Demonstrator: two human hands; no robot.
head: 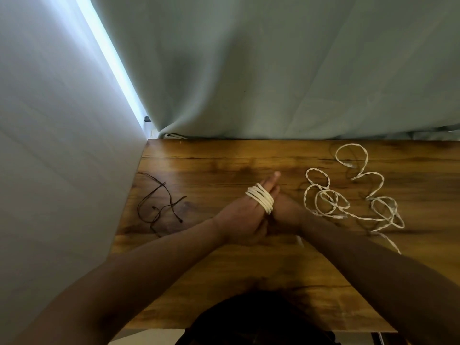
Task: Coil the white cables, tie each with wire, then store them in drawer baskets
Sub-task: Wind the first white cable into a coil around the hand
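A white cable is wound in several turns [260,197] around the fingers of my left hand [245,215], which is held flat over the middle of the wooden table [211,158]. My right hand [286,212] presses against the left palm from the right, under the coil, its fingers mostly hidden. More white twisted cable [348,192] lies loose in tangled loops on the right of the table, one strand trailing toward my right forearm. Thin dark tie wires [159,202] lie in a loose tangle on the table's left side.
A grey-green curtain [273,70] hangs right behind the table's far edge. A pale wall [49,145] runs along the table's left side. Dark clothing [249,317] shows at the near edge. No drawer or basket is in view.
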